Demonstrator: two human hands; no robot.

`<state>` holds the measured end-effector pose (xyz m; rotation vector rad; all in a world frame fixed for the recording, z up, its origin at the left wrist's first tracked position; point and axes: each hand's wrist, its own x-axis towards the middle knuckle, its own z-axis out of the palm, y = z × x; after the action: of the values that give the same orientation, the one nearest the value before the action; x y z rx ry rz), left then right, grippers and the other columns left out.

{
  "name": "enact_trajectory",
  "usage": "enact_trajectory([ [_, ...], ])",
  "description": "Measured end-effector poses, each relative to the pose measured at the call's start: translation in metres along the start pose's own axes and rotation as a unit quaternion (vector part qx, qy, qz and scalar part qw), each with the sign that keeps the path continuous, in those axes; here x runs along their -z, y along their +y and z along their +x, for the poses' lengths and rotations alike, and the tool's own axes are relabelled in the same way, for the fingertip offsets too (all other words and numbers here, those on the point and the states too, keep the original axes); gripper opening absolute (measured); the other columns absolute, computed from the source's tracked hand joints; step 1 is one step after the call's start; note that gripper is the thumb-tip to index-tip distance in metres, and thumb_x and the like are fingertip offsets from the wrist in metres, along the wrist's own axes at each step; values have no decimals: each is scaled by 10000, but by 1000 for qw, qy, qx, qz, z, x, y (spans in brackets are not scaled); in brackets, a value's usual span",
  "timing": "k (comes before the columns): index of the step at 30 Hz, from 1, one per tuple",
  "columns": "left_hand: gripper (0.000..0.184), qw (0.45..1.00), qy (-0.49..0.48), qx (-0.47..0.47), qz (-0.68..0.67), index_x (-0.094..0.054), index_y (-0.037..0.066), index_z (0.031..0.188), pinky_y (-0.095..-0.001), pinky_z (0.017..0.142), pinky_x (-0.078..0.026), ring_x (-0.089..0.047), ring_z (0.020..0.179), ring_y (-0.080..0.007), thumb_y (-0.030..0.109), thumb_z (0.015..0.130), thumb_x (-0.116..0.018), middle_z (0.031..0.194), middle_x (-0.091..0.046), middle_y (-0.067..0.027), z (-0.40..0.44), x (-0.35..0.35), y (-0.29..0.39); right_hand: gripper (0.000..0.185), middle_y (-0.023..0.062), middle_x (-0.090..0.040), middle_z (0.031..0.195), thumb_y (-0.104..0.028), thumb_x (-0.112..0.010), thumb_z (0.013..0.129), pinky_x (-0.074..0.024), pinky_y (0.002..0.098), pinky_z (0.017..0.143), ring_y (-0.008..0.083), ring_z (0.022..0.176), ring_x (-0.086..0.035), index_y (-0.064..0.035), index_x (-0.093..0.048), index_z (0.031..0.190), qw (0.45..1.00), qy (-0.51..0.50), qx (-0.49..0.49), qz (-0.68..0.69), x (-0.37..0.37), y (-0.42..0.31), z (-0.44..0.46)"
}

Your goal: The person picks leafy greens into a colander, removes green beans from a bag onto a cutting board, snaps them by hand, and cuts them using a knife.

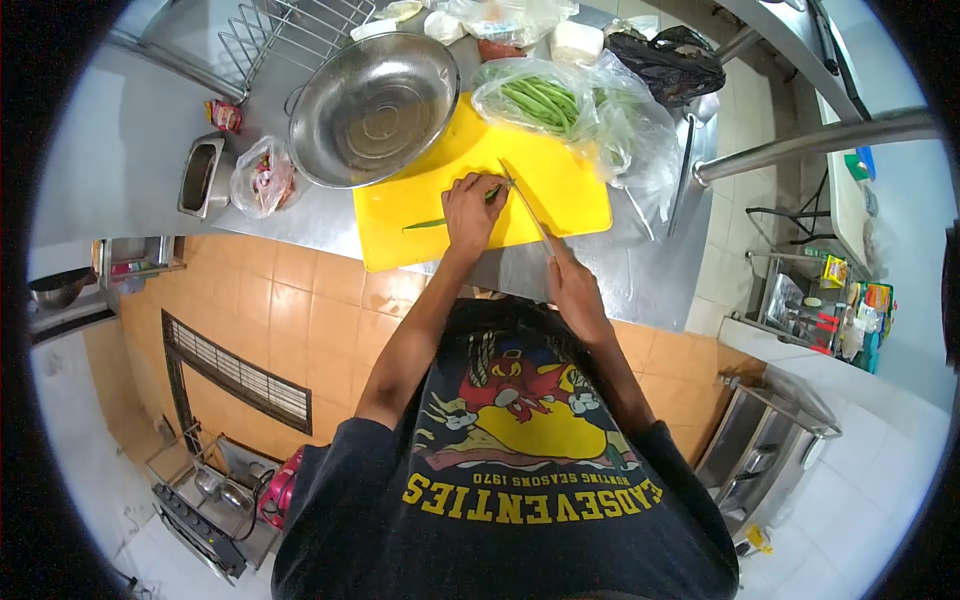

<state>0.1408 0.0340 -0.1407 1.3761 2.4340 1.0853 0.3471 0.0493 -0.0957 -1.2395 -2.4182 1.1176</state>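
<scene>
On the yellow cutting board (575,190), my left hand (470,210) presses down with curled fingers on green beans (424,224). Their ends stick out on both sides of the hand. My right hand (577,287) is wrapped round the handle of a knife (527,205). The blade slants away across the board, its edge close beside my left fingertips and the bean ends. Behind the board lies a clear plastic bag holding more green beans (540,103). A big steel basin (312,110) rests partly over the board's far left side.
A black plastic bag (675,68) and a crumpled clear bag (645,140) lie to the right. Leftward are a small plastic bag of red and pale bits (268,178), a steel container (203,178) and a wire rack (275,40). A metal rail (810,140) crosses at right.
</scene>
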Motion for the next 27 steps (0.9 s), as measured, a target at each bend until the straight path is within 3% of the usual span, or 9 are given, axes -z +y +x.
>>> enact_trajectory([
  [2, 149, 1000, 1, 6, 6, -708, 166, 916, -403, 788, -385, -585, 877, -264, 238, 785, -698, 910, -652, -44, 0, -1, -1, 372, 301, -588, 1100, -176, -433, 979, -480, 497, 815, 469, 974, -581, -68, -450, 1335, 999, -20, -37, 2, 11, 1, -14],
  [5, 147, 1000, -4, 2, 16, -706, 164, 918, -408, 790, -390, -587, 871, -264, 228, 786, -699, 910, -651, -47, 1, -1, -2, 419, 293, -571, 1167, -185, -410, 981, -499, 515, 816, 463, 953, -602, -110, -397, 1394, 998, -43, -34, -27, 21, -6, -18],
  [8, 146, 1000, -2, -18, 12, -706, 165, 922, -411, 787, -392, -590, 865, -265, 217, 786, -698, 906, -652, -49, 2, -2, -3, 370, 308, -599, 1024, -187, -441, 977, -479, 512, 752, 474, 912, -588, -70, -457, 1327, 999, -37, -31, -17, 24, -5, -18],
  [14, 128, 998, -12, -40, 43, -707, 165, 918, -400, 737, -413, -599, 838, -262, 233, 810, -695, 909, -666, -41, 1, 4, -5, 435, 294, -611, 1049, -158, -430, 968, -505, 517, 781, 457, 895, -614, -126, -393, 1400, 999, -23, -12, -38, -1, -3, 1],
  [20, 132, 999, -2, -27, 33, -697, 146, 912, -417, 763, -405, -598, 851, -269, 224, 805, -688, 900, -658, -54, -1, 3, -5, 429, 299, -613, 1021, -152, -432, 961, -502, 524, 772, 461, 880, -614, -112, -399, 1387, 997, -45, -39, -50, 18, 1, -27],
  [27, 135, 999, 17, -28, 19, -687, 130, 903, -414, 767, -413, -603, 849, -275, 219, 801, -689, 881, -654, -73, -5, -5, -6, 373, 297, -606, 1051, -179, -436, 970, -491, 513, 768, 469, 910, -598, -82, -455, 1329, 1000, 1, -15, -18, 0, -3, -7],
])
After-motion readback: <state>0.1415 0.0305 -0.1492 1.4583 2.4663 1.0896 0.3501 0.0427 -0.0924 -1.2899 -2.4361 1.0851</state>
